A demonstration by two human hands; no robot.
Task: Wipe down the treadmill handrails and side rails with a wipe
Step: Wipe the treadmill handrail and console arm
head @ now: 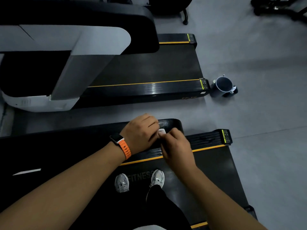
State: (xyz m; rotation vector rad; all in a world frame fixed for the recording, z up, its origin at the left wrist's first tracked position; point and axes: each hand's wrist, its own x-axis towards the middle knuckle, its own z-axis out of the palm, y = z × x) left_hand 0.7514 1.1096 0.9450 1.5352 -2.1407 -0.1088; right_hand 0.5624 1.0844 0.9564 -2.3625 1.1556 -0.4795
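Observation:
I stand on a black treadmill belt (207, 176) marked "FITNESS". Its black handrail (172, 124) runs from the left and ends rounded just past my hands. My left hand (141, 131), with an orange-strapped watch, rests on the handrail near its end. My right hand (176, 146) meets it from the right. A small white wipe (161, 131) shows between the fingers of both hands, mostly hidden. Below the rail lies the ribbed side rail (209, 138) with a yellow stripe.
A second treadmill (149, 68) with a grey and black console (74, 39) stands parallel beyond a strip of grey floor. A dark cylindrical bin (222, 86) sits at its rear corner. Dark equipment legs (185, 17) are at the top.

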